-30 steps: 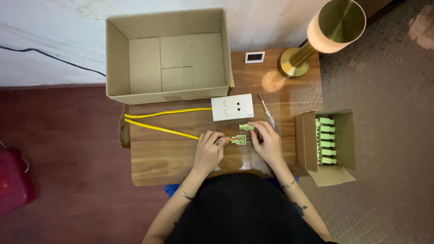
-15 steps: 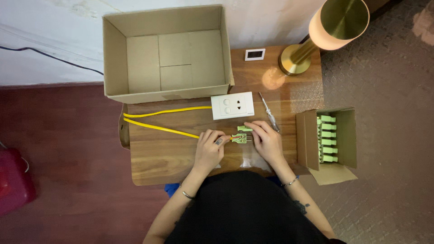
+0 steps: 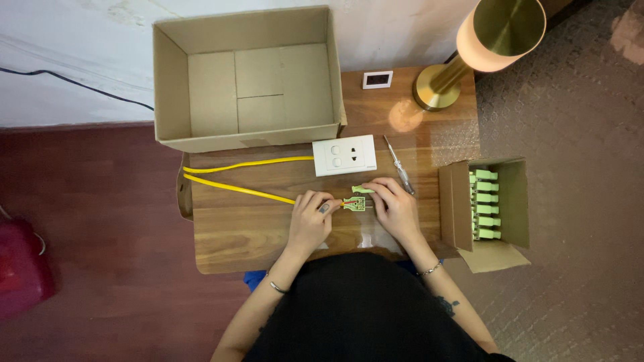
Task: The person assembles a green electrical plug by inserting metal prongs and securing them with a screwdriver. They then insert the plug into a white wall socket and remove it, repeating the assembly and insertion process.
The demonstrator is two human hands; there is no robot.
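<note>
My left hand pinches the end of a yellow cable on the wooden table. Just to its right, my right hand holds a small green connector against the cable's thin coloured wire ends. A second green piece lies right above that connector, by my right fingertips. The cable loops left and back to a white wall socket plate lying flat behind my hands. A screwdriver rests beside the plate, close to my right hand.
A large open cardboard box stands at the table's back. A small open box with several green connectors sits at the right edge. A brass lamp and a small white device stand at the back right. A red object is on the floor, left.
Both hands stay at the same spot on the table; the fingers have shifted slightly around the green connector and the wire ends. Nothing else has moved.
</note>
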